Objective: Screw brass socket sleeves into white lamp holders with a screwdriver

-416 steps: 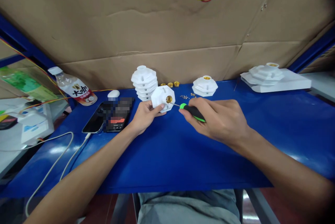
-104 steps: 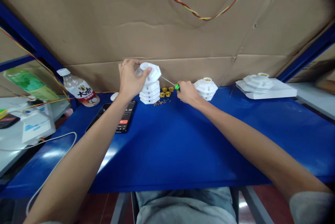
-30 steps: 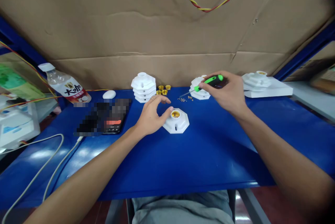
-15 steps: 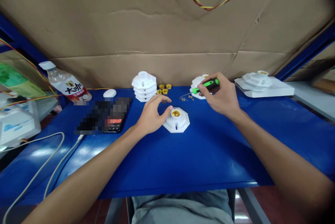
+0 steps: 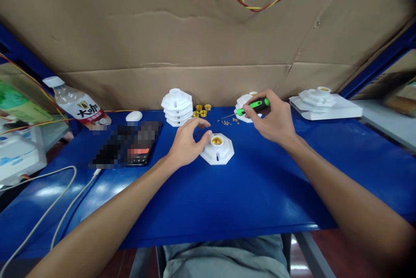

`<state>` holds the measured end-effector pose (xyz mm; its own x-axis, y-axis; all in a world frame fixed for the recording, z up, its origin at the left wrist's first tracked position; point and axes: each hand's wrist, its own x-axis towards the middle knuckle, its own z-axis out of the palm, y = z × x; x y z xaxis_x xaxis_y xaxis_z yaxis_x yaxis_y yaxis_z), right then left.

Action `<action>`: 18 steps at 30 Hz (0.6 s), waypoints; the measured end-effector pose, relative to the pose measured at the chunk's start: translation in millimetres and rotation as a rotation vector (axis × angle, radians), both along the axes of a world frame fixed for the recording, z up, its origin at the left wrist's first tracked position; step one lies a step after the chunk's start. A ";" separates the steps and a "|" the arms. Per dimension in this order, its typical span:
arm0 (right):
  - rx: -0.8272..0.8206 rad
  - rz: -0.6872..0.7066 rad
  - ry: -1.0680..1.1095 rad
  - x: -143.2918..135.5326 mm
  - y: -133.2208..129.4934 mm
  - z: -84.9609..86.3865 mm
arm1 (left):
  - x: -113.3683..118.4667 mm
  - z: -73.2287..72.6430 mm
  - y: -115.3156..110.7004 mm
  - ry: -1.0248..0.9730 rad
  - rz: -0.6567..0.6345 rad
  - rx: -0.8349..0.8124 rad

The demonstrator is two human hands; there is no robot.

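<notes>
A white octagonal lamp holder with a gold threaded socket lies flat on the blue table, facing up. At its left edge is my left hand, thumb close against the rim and fingers apart, curving over the table. My right hand is closed round a green-and-black screwdriver. The screwdriver's thin shaft points left, its tip close to a scatter of small screws. Whether a screw is on the tip is too small to tell. Behind the screwdriver, partly covered by it, more white lamp holders are stacked.
Left of centre rises a stack of white bases, with several gold threaded shells beside it. A phone with a white cable, a white oval object and a bottle occupy the left. Lamp holders sit on a white box at right.
The screwdriver tip has moved slightly among the screws, the right hand barely shifting. My left hand and the lamp holder keep their places; the whole view has drifted a little.
</notes>
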<state>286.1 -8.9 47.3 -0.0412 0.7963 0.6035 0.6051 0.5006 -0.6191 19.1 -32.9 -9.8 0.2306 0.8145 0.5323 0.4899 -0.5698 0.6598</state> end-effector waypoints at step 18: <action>0.034 -0.071 0.191 21.5 18.2 4.6 | 46.9 10.5 93.9 0.188 -0.022 -0.207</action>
<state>307.7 9.3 51.9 0.1320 0.7719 0.6219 0.5126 0.4838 -0.7093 66.0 61.0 0.7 0.3284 0.8954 0.3007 0.6040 -0.4439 0.6620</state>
